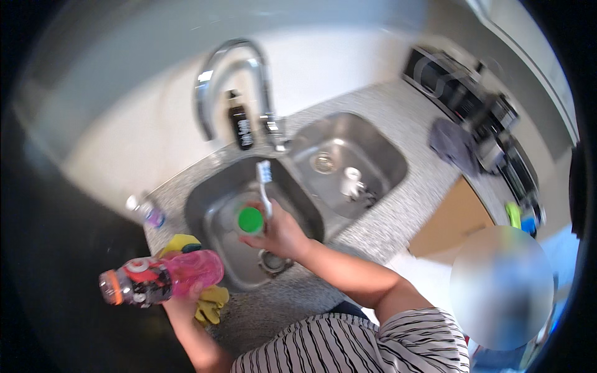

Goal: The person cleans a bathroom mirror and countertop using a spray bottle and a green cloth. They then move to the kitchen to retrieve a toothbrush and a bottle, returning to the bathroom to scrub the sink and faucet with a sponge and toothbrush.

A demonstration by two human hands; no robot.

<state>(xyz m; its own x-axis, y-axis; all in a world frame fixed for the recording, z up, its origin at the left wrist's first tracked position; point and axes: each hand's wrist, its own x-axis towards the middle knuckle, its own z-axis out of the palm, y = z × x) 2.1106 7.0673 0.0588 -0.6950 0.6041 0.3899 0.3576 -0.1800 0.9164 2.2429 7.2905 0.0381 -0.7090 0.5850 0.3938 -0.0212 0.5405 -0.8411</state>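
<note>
My left hand (183, 298) grips a plastic drink bottle (196, 272) of pink liquid, tilted on its side with its orange-ringed cap to the left. A yellow and green sponge (183, 243) and a yellow rubber glove (211, 304) show beside that hand, on the counter's left. Over the left sink basin (228, 275), my right hand (282, 231) holds a container with a green lid (250, 219); its body is mostly hidden. A white toothbrush (264, 184) with blue-and-white bristles sticks up from the same hand.
A chrome faucet (266, 88) arches behind the basins, near a dark pump bottle (241, 128). White items (352, 184) lie in the right basin (303, 158). A small clear bottle (148, 213) stands left. Grey cloth (450, 144) and appliances line the right counter. A blurred patch hides the lower right.
</note>
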